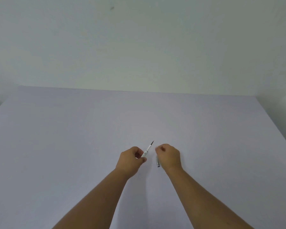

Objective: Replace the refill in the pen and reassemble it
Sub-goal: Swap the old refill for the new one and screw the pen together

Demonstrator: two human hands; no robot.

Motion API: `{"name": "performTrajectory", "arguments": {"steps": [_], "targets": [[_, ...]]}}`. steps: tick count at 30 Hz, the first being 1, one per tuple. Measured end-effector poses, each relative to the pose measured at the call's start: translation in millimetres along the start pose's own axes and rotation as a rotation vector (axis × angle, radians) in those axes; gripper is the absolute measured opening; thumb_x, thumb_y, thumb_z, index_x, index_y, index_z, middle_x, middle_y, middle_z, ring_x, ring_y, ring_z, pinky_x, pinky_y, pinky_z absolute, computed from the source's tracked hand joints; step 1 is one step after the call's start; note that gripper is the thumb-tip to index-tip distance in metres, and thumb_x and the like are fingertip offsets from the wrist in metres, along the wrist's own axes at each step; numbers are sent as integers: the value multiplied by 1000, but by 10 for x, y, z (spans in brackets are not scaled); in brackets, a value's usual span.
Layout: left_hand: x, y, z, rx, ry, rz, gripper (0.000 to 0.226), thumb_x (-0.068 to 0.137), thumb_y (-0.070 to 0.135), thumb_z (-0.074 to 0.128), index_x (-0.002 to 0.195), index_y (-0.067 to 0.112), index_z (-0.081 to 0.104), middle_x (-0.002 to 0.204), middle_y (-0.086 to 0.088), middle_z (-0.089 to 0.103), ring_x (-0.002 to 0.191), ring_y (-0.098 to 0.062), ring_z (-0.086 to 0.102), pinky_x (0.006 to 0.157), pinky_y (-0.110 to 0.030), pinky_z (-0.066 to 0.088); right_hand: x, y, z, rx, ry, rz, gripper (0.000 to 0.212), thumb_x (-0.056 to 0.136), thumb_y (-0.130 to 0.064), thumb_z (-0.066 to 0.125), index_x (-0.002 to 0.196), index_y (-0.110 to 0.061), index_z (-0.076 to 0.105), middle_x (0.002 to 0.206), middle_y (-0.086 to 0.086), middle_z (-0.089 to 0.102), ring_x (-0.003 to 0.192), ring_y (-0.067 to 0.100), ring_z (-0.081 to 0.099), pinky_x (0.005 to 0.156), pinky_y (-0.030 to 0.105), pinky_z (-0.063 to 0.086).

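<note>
Near the middle of the pale surface (73, 138), both hands are held low and close together, with bare forearms reaching in from the bottom edge. The left hand (130, 161) is curled round the lower end of a white pen body (146, 152), which is pinched between thumb and fingers and tilts up and away to the right. From the top of that body a thin dark refill tip (152, 143) sticks out (its very end looks faintly reddish, though it is too small to be sure). The right hand (169, 156) is loosely clenched just beside the pen, knuckles up and fingers folded under; whether anything is gripped inside it cannot be told. A small silvery grey pen part (157, 161) shows at the left edge of this hand, pointing down towards the viewer, and it is unclear whether it lies on the surface or is held. Beyond the hands the surface runs back to a plain white wall (139, 47), which bears a small dark mark (112, 8) high up.
</note>
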State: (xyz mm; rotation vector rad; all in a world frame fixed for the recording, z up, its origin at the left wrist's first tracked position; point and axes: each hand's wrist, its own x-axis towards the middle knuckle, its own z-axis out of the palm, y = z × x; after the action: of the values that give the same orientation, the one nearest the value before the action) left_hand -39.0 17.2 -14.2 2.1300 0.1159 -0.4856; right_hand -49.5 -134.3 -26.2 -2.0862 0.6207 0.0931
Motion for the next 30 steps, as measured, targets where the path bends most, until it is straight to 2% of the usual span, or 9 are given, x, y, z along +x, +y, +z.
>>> {"name": "performTrajectory", "arguments": {"steps": [3, 6, 10, 12, 14, 16, 19, 22, 30], "targets": [[-12, -73, -10, -35, -13, -11, 9, 79, 19, 69, 87, 20, 64, 85, 4, 63, 67, -15, 55, 55, -23, 46, -18, 133, 94, -598, -44, -179, 21, 93, -20, 44, 96, -9, 61, 97, 9, 67, 92, 28, 63, 70, 33, 48], [-27, -94, -26, -54, -40, -9, 21, 79, 18, 67, 96, 31, 64, 79, 7, 57, 63, -15, 53, 58, -29, 50, -55, 223, 180, -679, -75, -249, 15, 92, -11, 43, 99, -9, 56, 102, 9, 67, 94, 27, 62, 66, 31, 44], [-28, -88, -54, -52, -49, 7, 27, 79, 18, 66, 91, 42, 63, 78, 9, 56, 58, -13, 52, 54, -26, 50, -36, 157, 154, -404, -11, -166, 17, 88, -15, 50, 93, -5, 62, 91, 10, 67, 84, 28, 62, 67, 31, 46], [-30, -74, -66, -57, -55, 8, 28, 79, 18, 66, 85, 45, 63, 78, 8, 57, 57, -12, 52, 52, -24, 49, -1, 28, 54, -91, 31, -62, 15, 86, -19, 55, 85, -10, 68, 77, 0, 64, 77, 22, 59, 68, 28, 45], [-38, -48, -77, -53, -64, 13, 29, 78, 18, 66, 82, 47, 62, 79, 8, 57, 56, -12, 50, 50, -22, 47, 48, -122, -75, 248, 78, 43, 19, 84, -22, 60, 66, -24, 66, 64, -10, 60, 65, 15, 56, 63, 26, 43], [-46, -20, -84, -28, -66, 24, 30, 79, 19, 66, 80, 49, 60, 79, 8, 57, 55, -10, 50, 48, -19, 45, 94, -232, -179, 464, 93, 110, 27, 83, -26, 63, 56, -26, 63, 61, -9, 60, 56, 11, 52, 58, 24, 43], [-52, 16, -85, -7, -61, 37, 32, 79, 20, 66, 78, 51, 58, 80, 9, 57, 55, -9, 50, 46, -15, 42, 111, -327, -262, 519, 54, 126, 26, 80, -26, 66, 54, -24, 67, 72, 2, 64, 59, 13, 49, 60, 28, 44], [-60, 42, -79, -3, -59, 49, 33, 79, 20, 67, 77, 52, 58, 79, 10, 57, 54, -7, 49, 44, -13, 41, 86, -352, -277, 537, -8, 117, 27, 78, -23, 67, 51, -24, 70, 74, 4, 63, 59, 14, 45, 62, 29, 44], [-73, 54, -63, -29, -57, 53, 24, 80, 19, 67, 90, 41, 63, 81, 7, 57, 58, -12, 51, 49, -21, 47, -8, -367, -250, 482, -108, 70, 8, 77, -25, 70, 70, -20, 70, 79, 2, 71, 62, 13, 50, 68, 28, 45]]}}
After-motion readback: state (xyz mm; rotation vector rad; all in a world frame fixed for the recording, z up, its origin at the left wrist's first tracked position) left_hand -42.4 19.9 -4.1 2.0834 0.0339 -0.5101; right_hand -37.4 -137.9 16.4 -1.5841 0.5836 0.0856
